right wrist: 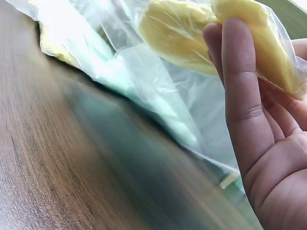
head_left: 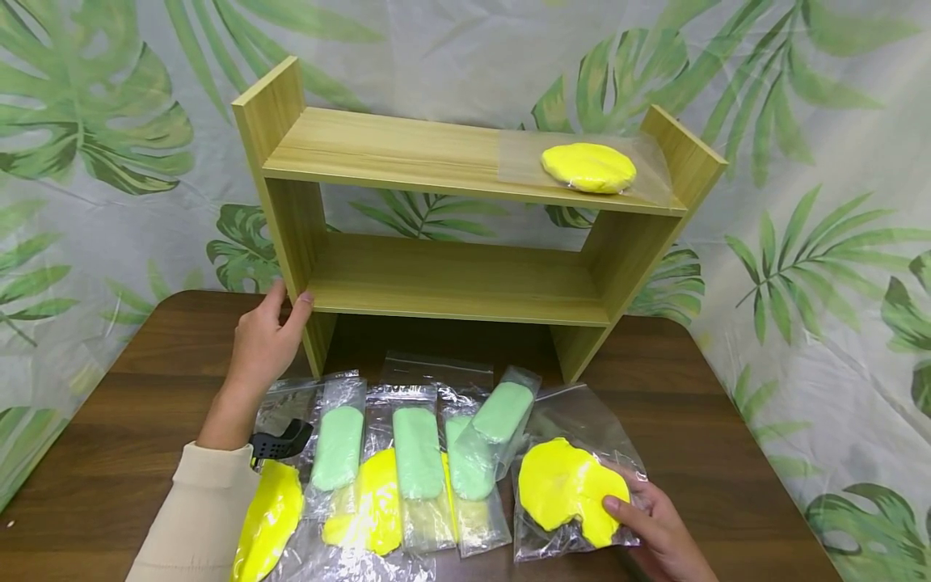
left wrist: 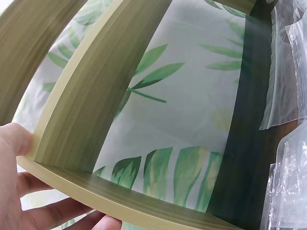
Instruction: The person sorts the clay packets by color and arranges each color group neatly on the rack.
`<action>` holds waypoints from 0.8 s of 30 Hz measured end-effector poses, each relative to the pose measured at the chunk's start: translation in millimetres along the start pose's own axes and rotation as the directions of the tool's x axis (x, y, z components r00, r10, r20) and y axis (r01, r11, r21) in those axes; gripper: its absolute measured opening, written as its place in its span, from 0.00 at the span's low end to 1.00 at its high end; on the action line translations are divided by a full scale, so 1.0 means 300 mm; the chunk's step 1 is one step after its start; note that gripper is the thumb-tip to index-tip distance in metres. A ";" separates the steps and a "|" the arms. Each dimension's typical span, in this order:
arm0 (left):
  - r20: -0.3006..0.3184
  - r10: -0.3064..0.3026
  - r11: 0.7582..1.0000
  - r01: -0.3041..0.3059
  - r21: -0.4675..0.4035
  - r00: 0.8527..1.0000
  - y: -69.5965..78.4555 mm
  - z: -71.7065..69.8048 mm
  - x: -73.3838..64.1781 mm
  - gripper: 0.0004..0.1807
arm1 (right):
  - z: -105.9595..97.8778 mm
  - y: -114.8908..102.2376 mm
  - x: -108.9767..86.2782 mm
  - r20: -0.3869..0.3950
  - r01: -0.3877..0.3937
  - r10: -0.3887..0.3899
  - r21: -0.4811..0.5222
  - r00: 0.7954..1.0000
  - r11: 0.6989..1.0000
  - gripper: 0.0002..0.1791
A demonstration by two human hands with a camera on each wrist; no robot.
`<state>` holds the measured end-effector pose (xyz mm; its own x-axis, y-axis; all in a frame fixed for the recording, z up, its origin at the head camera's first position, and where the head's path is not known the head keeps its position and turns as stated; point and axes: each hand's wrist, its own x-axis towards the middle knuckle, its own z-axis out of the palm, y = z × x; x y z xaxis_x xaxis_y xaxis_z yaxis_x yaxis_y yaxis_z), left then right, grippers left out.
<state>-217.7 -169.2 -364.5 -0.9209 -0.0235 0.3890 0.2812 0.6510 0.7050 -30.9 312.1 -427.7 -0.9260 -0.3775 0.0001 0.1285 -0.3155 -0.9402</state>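
My left hand [head_left: 265, 347] grips the left side panel of a small wooden shelf [head_left: 451, 279]. In the left wrist view, the thumb lies at the front edge of a board [left wrist: 62, 103] and the fingers reach round the outside of the panel. At the front right, my right hand [head_left: 658, 525] holds a clear zip bag with a flattened yellow clay-like lump [head_left: 560, 485] inside. Its thumb is on top and the other fingers are underneath. From the right wrist, the bagged yellow lump [right wrist: 177, 36] shows against the fingers [right wrist: 238, 72].
Bags with pale green slabs [head_left: 418, 453] and yellow lumps [head_left: 269, 517] lie overlapping before the shelf on the dark wooden table [head_left: 698, 453]. Another bagged yellow lump [head_left: 589, 167] rests at the right of the top board. A leaf-patterned cloth [head_left: 451, 48] hangs behind.
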 end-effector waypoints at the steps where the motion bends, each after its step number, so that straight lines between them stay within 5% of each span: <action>1: -0.001 0.002 1.000 -0.002 0.001 1.000 0.000 0.000 0.000 0.19 | 0.000 -0.001 0.000 -0.007 0.003 -0.003 -0.001 1.000 1.000 0.26; 24: 0.004 -0.007 1.000 0.007 -0.004 1.000 -0.007 0.006 0.002 0.23 | -0.027 -0.023 -0.029 0.029 0.058 -0.060 0.059 0.998 0.997 0.29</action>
<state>-219.5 -169.1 -367.0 -0.9238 -0.0248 0.3821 0.2763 0.6477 0.7101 -26.7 324.6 -423.9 -0.9213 -0.3833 0.0662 0.0952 -0.3872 -0.9170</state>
